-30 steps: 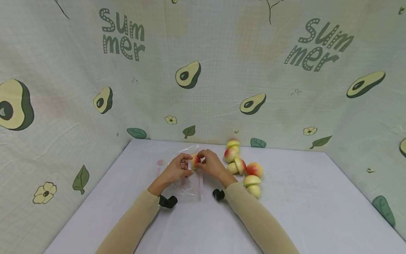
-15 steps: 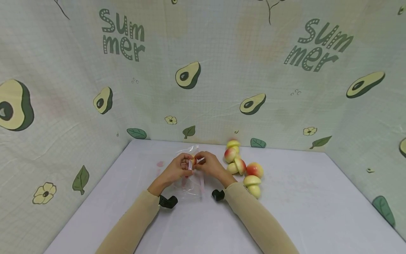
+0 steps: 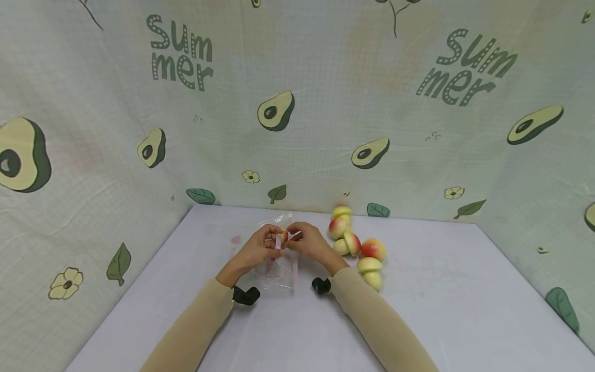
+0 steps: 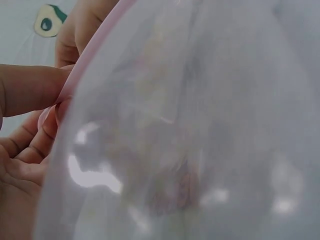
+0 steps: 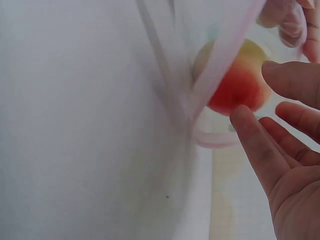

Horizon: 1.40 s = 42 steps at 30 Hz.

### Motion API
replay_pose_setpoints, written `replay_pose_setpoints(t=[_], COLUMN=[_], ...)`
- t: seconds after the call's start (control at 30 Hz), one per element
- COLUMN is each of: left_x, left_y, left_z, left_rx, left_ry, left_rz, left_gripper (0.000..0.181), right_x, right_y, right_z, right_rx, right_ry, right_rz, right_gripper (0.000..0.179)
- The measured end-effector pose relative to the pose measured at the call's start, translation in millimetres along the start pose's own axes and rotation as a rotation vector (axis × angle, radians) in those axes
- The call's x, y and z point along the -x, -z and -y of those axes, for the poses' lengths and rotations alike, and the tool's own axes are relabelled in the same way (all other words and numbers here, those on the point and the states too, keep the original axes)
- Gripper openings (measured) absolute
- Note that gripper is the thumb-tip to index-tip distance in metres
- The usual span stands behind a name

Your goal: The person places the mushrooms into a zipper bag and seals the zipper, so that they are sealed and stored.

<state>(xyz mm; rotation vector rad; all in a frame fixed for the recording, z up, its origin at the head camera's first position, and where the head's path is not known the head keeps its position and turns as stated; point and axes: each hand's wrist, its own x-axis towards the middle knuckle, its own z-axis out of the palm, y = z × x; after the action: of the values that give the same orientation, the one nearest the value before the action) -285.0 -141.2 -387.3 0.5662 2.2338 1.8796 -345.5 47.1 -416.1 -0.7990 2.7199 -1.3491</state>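
A clear plastic bag (image 3: pixel 279 281) with a pink-edged mouth stands between the hands. My left hand (image 3: pixel 256 249) pinches the pink edge (image 4: pixel 82 70) of that mouth, as the left wrist view shows up close. A yellow-and-red peach (image 5: pixel 242 87) is at the opening, partly behind the pink rim in the right wrist view. Thumb and fingers of my right hand (image 3: pixel 309 241) are bent toward it, their tips at its lower and right sides. Much of the peach (image 3: pixel 284 236) is hidden by hands and film in the head view.
Right of the right hand, a whole peach-like fruit (image 3: pixel 373 249) lies on the white table (image 3: pixel 465 289). Several yellow-green and red fruit pieces (image 3: pixel 351 243) cluster beside it, some stacked. Patterned cloth walls (image 3: pixel 321 155) enclose the table at the back and sides.
Over the last second the right hand has shifted slightly left with the peach, which now sits deeper at the bag's mouth. The left hand stays on the edge.
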Motion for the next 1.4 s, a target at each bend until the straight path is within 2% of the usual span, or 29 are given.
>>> replay_pose_setpoints(t=[0.33, 0.57, 0.73, 0.87, 1.03, 1.13, 1.23, 1.4], left_x=[-13.4, -13.7, -13.2, -12.3, -10.1, -10.7, -12.9, -13.5], left_y=[6.7, 5.7, 5.5, 5.6, 5.3, 5.5, 6.5, 7.1], left_z=[24.9, 27.5, 26.5, 25.6, 21.1, 22.5, 29.6, 33.0], left_rx=[-0.021, -0.050, -0.057, -0.058, -0.043, -0.036, -0.038, -0.040], left_ry=[0.003, 0.038, 0.057, 0.047, 0.034, 0.037, 0.040, 0.034], left_rz=[-0.022, -0.047, -0.058, -0.046, -0.019, -0.018, -0.018, -0.005], left_gripper=[0.057, 0.054, 0.053, 0.053, 0.054, 0.054, 0.053, 0.055], right_x=[14.1, 36.1, 54.9, 71.0, 90.0, 100.3, 110.2, 125.6], right_y=[24.6, 45.7, 61.5, 72.1, 83.7, 88.9, 92.5, 98.6], right_z=[22.2, 32.6, 35.9, 34.6, 29.9, 23.7, 16.7, 7.3], right_rx=[0.066, 0.126, 0.268, 0.375, 0.431, 0.463, 0.505, 0.577], right_ry=[0.040, 0.071, 0.103, 0.119, 0.160, 0.177, 0.172, 0.160], right_rz=[-0.027, -0.048, -0.074, -0.092, -0.126, -0.156, -0.183, -0.202], right_gripper=[0.038, 0.038, 0.038, 0.039, 0.039, 0.039, 0.038, 0.039])
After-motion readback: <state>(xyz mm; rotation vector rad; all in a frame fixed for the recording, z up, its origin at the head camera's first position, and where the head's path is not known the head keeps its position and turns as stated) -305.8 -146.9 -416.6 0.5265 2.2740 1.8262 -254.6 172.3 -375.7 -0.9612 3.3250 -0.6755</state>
